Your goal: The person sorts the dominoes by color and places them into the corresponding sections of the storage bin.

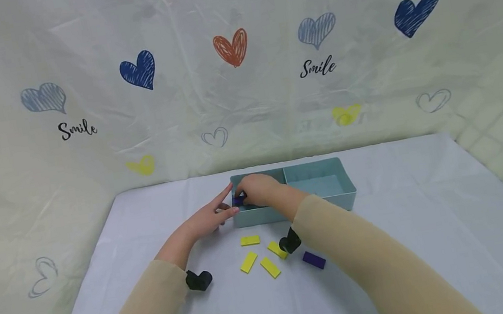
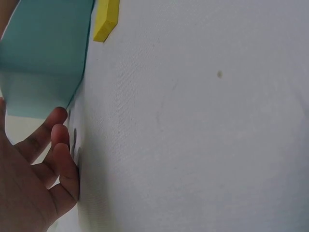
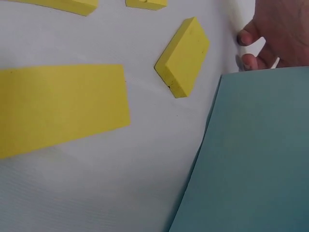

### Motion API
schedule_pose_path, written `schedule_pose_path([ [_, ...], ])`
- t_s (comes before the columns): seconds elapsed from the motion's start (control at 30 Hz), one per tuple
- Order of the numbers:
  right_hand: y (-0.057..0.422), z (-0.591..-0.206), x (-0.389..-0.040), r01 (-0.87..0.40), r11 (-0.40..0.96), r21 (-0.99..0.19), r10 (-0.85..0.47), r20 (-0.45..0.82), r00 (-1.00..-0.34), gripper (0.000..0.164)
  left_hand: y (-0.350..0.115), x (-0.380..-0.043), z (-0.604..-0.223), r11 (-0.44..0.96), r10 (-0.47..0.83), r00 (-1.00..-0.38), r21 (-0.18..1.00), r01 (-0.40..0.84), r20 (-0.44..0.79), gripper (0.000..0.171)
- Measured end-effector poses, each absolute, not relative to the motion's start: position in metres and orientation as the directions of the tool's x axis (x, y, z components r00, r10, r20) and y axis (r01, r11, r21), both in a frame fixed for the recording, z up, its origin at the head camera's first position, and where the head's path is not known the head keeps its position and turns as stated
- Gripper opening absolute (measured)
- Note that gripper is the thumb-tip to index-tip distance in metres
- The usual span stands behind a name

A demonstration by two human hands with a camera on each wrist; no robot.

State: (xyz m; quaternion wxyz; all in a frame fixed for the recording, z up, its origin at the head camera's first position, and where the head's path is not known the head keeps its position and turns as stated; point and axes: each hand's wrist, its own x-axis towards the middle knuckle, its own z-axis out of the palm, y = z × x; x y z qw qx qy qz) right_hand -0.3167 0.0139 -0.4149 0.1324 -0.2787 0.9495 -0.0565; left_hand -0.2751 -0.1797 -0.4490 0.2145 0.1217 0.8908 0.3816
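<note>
A teal two-compartment box [image 1: 323, 203] stands at the back middle of the table. Inside its left compartment, my right hand [image 1: 259, 189] pinches a dark purple block [image 1: 240, 200] near the left end wall. My left hand [image 1: 207, 220] is at that end of the box, index finger and thumb stretched out to its rim, the other fingers bent. From the left wrist view, the left hand [image 2: 36, 179] shows with its fingertips close to the box corner [image 2: 43, 87]. The right hand's fingers are partly hidden by the hand itself and are out of sight in the right wrist view.
Several yellow blocks [image 1: 250, 240] lie on the white cloth in front of the box. To their right lies a loose purple block [image 1: 314, 260], beside the right forearm. A white sheet [image 1: 272, 99] printed with hearts hangs behind the table.
</note>
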Motion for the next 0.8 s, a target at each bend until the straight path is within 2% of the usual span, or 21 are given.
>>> schedule_pose_path([
  [0.3, 0.019, -0.401, -0.308, -0.509, 0.843, -0.178, -0.536, -0.190, -0.822, 0.034, -0.179, -0.276, -0.452, 0.699, 0.355, -0.882, 0.714, 0.031, -0.309, 0.076],
  [0.6, 0.032, -0.383, -0.293, -0.561, 0.816, -0.144, -0.578, -0.166, -0.799, 0.034, -0.180, -0.277, -0.450, 0.686, 0.363, -0.880, 0.727, 0.029, -0.307, 0.078],
  [0.8, 0.050, -0.369, -0.277, -0.568, 0.801, -0.191, -0.594, -0.138, -0.792, 0.033, -0.178, -0.276, -0.450, 0.693, 0.358, -0.880, 0.720, 0.027, -0.311, 0.077],
])
